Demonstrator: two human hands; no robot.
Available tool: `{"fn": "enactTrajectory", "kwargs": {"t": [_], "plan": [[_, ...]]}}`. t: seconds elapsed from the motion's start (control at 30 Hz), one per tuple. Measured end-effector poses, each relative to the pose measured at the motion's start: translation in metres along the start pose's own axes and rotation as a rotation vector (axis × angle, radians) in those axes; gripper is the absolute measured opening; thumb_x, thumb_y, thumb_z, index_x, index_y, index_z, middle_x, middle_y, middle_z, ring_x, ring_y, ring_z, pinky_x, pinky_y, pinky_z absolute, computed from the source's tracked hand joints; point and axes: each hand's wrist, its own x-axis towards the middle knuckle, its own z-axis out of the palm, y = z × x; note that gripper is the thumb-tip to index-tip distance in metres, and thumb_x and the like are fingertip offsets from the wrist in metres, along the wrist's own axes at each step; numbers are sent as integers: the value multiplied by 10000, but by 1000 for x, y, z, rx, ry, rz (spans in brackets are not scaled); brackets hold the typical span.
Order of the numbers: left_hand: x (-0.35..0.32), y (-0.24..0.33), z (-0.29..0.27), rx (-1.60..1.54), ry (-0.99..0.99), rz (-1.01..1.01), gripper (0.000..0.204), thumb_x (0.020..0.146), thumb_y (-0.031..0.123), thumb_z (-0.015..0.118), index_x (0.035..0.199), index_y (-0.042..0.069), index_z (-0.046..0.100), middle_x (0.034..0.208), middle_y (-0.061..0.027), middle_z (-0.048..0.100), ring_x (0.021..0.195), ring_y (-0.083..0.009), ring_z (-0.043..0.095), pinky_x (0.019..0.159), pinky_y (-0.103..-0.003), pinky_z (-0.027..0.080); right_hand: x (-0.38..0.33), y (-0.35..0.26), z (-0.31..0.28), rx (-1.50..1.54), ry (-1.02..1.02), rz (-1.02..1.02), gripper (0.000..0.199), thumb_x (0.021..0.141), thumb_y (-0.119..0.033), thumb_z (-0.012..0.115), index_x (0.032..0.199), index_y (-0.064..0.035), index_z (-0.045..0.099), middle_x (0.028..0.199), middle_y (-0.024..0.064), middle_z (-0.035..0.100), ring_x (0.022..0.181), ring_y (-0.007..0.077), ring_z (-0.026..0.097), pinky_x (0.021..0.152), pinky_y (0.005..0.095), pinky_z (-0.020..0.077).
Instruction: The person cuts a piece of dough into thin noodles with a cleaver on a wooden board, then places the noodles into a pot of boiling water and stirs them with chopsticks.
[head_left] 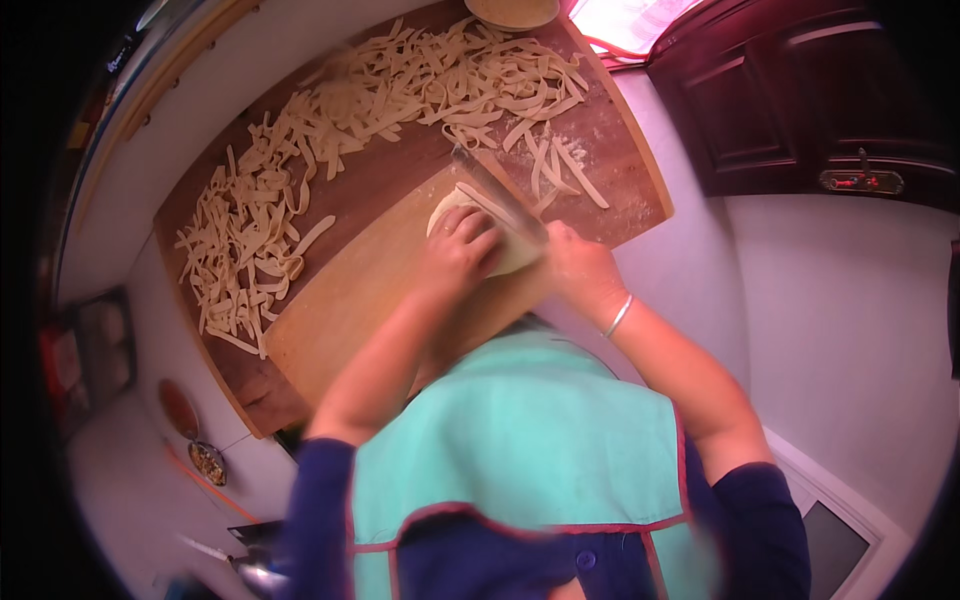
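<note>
1. your left hand (464, 245) is holding the dough (516, 259) down on the cutting board (335, 310), fingers curled over it.
2. your right hand (583, 265) is gripping the knife (500, 193) at its handle.
3. pale lettering (119, 57), too small to read, is showing upper left.

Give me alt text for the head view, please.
A person's right hand holds a knife at the right side of pale dough, while the left hand rests on the dough, over a light wooden board. Cut dough strips lie heaped across the darker board beneath.
</note>
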Motion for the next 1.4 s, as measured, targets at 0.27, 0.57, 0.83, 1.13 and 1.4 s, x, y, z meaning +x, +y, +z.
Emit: {"fn": "enactTrajectory", "kwargs": {"t": [0.27, 0.57, 0.83, 1.13, 1.4], "plan": [[-6, 3, 5, -1, 43, -13, 234, 661, 149, 718, 882, 102, 658, 996, -58, 601, 1008, -267, 548, 858, -389, 464, -14, -14, -27, -16, -95, -85, 110, 840, -56, 413, 940, -12, 400, 862, 227, 576, 724, 430, 582, 624, 487, 482], [-9, 4, 2, 16, 38, 8, 241, 684, 127, 700, 916, 105, 643, 987, -49, 595, 1008, -262, 552, 876, -407, 454, 18, 27, -27, -20, 118, 71, 106, 869, -81, 409, 967, -42, 403, 854, 227, 575, 731, 432, 581, 609, 502, 472], [-6, 4, 3, 29, 43, 11, 254, 685, 129, 706, 932, 109, 650, 1011, -55, 592, 1012, -267, 551, 886, -415, 445, -13, -3, -14, -30, 8, -85, 88, 844, -54, 434, 923, -27, 406, 808, 223, 568, 689, 426, 582, 592, 493, 475], [-9, 3, 5, -3, 60, 4, 262, 663, 131, 710, 917, 101, 651, 1008, -66, 597, 1011, -273, 548, 873, -416, 448, -17, -10, -14, -35, -92, -84, 132, 818, -40, 457, 938, -21, 406, 833, 231, 568, 699, 415, 591, 580, 483, 479], [-9, 2, 4, 18, 60, 12, 247, 656, 131, 713, 892, 107, 646, 991, -59, 600, 992, -268, 555, 866, -410, 461, -5, -3, -4, -20, -5, 13, 139, 835, -60, 440, 961, -15, 402, 843, 232, 569, 744, 425, 585, 626, 488, 479]]}}
